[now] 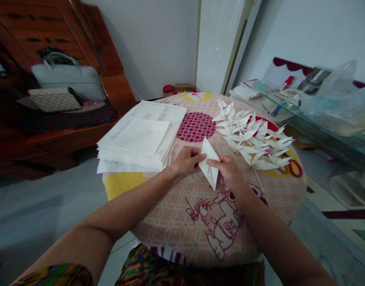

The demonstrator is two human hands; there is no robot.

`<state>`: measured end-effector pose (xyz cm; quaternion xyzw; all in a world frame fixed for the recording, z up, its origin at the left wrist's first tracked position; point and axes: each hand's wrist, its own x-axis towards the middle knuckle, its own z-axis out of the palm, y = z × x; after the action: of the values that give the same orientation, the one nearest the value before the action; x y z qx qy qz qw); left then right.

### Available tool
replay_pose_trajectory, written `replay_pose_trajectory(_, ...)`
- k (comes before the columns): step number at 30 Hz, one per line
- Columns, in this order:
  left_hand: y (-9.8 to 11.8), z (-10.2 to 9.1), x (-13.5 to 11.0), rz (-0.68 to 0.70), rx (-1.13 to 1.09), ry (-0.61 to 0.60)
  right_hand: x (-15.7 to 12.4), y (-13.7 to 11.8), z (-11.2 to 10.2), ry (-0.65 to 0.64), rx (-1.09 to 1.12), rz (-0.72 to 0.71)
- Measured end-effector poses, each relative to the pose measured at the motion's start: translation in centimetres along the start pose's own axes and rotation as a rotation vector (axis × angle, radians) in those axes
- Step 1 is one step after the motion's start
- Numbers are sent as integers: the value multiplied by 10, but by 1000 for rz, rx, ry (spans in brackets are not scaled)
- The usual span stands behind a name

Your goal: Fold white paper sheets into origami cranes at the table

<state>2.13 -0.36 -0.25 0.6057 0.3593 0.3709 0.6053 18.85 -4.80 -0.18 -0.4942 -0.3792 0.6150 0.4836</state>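
A diamond-shaped piece of folded white paper (210, 169) is held upright between my two hands, above the cloth-covered table. My left hand (188, 159) pinches its left corner between thumb and fingers. On the right corner, my right hand (227, 169) presses with its thumb, the fingers hidden behind the paper. Left of my hands lies a thick stack of printed sheets (123, 153), topped by smaller blank-looking paper squares (143, 135). Many folded paper cranes (248, 135) sit in a cluster to the right of my hands.
Red-handled scissors (295, 168) stick out beside the cranes at the right edge of the patterned tablecloth (176, 214). A glass shelf (325, 119) with plastic bags stands at the right. On the left, a wooden bench (69, 129) bears a grey handbag (72, 79).
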Motion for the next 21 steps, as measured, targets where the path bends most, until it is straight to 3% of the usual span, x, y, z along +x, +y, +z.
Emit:
replay_pose_trajectory(5,-3,5,0,-91,-94,-49,0,2,2,86,32,-64)
replay_pose_trajectory(9,-3,4,1,-100,-65,-49,3,5,-2,76,5,-80)
replay_pose_trajectory(17,1,-4,2,-18,-13,96,2,-7,-9,53,-86,-81)
replay_pose_trajectory(21,0,-2,1,-20,-32,111,-1,-8,-4,44,-72,-36)
